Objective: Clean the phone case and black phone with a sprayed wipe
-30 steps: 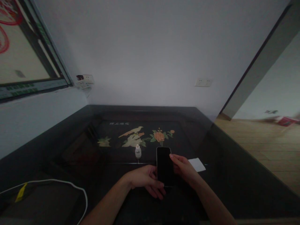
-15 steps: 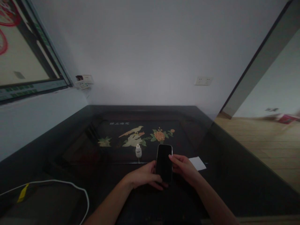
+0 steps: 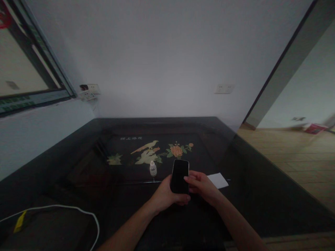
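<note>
A black phone [image 3: 179,175] with a dark screen is lifted above the dark table [image 3: 78,164], tilted up toward me. My left hand [image 3: 164,195] is wrapped round its lower part, fingers curled under the bottom edge. My right hand [image 3: 200,184] rests against the phone's right edge with the fingers closed on it. A small clear bottle [image 3: 153,169] with a white cap stands just left of the phone. A white paper sheet [image 3: 217,180] lies flat to the right of my right hand.
The table top carries a painted bird and flowers [image 3: 154,153]. A white cable [image 3: 65,209] with a yellow tag [image 3: 19,221] curves over the near left corner. Wall sockets [image 3: 89,91] sit at the back left. A doorway with wooden floor [image 3: 295,153] is on the right.
The phone has been raised off the table and tipped upright. My left hand has shifted from beside it to gripping its lower end. The view has drifted slightly.
</note>
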A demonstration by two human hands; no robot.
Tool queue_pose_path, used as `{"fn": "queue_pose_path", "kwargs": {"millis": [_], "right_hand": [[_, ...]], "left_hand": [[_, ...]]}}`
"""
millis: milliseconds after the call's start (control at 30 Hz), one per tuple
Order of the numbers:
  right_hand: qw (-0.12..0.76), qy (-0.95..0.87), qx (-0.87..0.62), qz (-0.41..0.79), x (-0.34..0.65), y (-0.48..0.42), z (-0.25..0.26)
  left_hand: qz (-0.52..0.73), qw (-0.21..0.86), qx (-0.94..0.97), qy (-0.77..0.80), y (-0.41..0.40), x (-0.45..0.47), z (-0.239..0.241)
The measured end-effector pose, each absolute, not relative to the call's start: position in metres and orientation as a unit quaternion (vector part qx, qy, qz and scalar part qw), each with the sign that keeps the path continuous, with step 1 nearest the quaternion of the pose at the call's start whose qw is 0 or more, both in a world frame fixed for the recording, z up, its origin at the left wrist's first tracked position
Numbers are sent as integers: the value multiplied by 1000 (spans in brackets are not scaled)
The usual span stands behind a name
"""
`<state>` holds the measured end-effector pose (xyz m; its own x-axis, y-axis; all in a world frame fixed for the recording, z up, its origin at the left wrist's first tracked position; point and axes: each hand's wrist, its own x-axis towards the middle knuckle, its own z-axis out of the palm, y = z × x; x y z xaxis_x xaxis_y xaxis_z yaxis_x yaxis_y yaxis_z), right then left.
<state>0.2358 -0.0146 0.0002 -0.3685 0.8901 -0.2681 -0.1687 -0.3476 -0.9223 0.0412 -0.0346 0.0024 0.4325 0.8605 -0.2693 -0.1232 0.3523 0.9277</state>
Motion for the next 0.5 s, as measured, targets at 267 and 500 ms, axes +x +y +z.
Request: {"fn": "queue_pose_path", "kwargs": {"millis": [267,500], "right_hand": [[383,-442,-423,692,237,-16,3],[402,-444,-406,691,238,-17,6]], "left_hand": [[353,715,437,416,-37,41,4],[349,715,449,407,-37,40,8]]}}
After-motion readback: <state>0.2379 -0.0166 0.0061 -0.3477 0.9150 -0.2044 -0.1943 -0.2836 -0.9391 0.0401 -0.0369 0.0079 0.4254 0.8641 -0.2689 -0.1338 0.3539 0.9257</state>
